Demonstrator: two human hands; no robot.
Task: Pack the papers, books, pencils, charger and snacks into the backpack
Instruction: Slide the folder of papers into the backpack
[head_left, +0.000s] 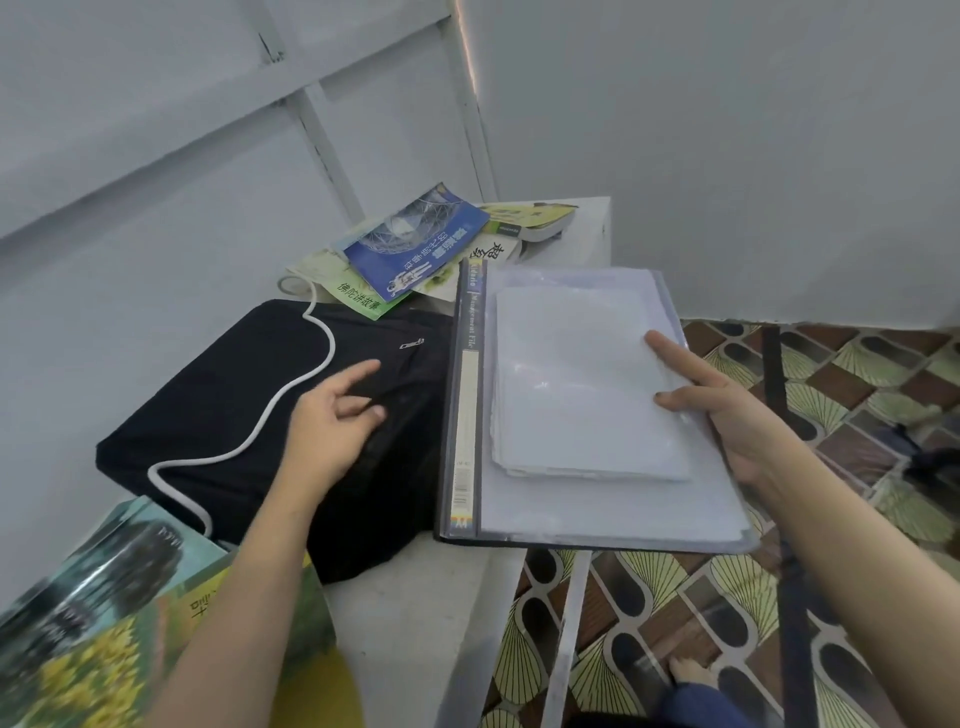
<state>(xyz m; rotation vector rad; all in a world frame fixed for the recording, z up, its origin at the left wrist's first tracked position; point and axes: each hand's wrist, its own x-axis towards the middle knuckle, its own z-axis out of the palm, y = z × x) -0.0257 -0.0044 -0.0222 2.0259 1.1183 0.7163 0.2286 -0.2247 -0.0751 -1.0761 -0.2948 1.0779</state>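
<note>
blocked: cable (329, 338) across backpack (218, 395) | file (597, 504) along right edge | free: table (415, 597) front

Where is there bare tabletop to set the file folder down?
One bare patch: the near strip of the white table, between the black backpack, the near books and the table's edge. A smaller strip lies at the far corner, behind the file folder, right of the book pile. Elsewhere crowded: the charger cable crosses the backpack.

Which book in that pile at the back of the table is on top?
The blue book, with a globe on its cover; it overlaps the green book beneath it.
</note>
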